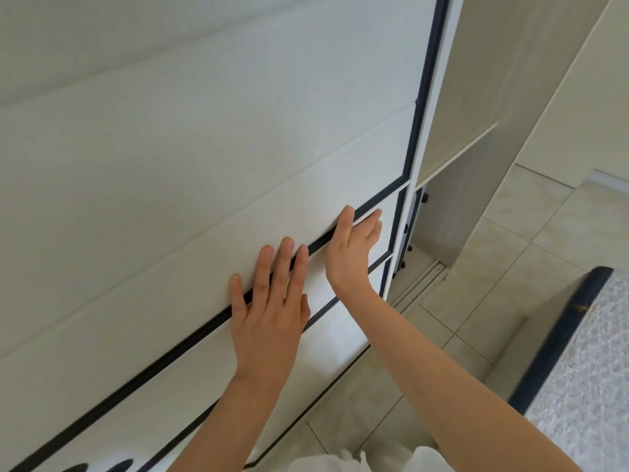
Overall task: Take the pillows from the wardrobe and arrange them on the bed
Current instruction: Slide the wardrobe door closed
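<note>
Both hands are laid open on the sliding wardrobe door [204, 165]: left hand [269, 301] flat, right hand [350, 250] edge-on at centre frame. No pillows are seen; they would likely be light and soft, best taken by the sides.

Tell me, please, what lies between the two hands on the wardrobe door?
In the head view, only the door itself: a strip of white panel crossed by its dark trim line. The left hand lies flat; the right hand hooks the trim.

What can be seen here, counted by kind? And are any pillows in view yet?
Hands: 2, the left hand and the right hand, both flat on the door
Sliding wardrobe door: 1
Bed corner: 1
Pillows: 0 in view
Total: 4
</note>
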Tool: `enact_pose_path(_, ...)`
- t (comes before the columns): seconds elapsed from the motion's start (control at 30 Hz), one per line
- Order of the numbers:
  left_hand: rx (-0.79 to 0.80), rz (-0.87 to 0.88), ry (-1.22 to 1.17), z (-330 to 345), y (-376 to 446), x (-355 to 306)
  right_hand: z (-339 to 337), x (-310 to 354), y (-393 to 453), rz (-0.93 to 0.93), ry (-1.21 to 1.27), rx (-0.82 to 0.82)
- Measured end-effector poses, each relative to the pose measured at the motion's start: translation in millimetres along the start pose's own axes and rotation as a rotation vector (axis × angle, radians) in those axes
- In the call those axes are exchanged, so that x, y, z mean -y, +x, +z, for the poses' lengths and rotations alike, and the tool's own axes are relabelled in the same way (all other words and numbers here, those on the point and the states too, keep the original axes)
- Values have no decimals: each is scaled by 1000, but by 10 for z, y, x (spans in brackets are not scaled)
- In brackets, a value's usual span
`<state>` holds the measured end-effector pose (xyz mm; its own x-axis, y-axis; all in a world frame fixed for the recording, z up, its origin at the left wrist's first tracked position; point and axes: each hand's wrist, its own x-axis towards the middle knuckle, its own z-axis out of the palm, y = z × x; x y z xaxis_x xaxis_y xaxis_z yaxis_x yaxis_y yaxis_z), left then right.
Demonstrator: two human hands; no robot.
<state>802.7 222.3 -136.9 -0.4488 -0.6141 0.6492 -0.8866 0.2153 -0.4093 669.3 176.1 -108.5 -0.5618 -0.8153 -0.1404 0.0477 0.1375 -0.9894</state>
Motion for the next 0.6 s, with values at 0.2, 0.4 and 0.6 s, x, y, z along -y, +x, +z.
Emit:
enact_pose_path(0.2,6,49,56,63,217,-228,-214,-50,250,-45,-14,5)
enact_pose_path(0.4,4,109,104,145,517,-541,-464,-11,632,-41,15,-4)
enact_pose_path(0.6,37,207,114,245,839,-908,-746,21,1083,-58,20,-34)
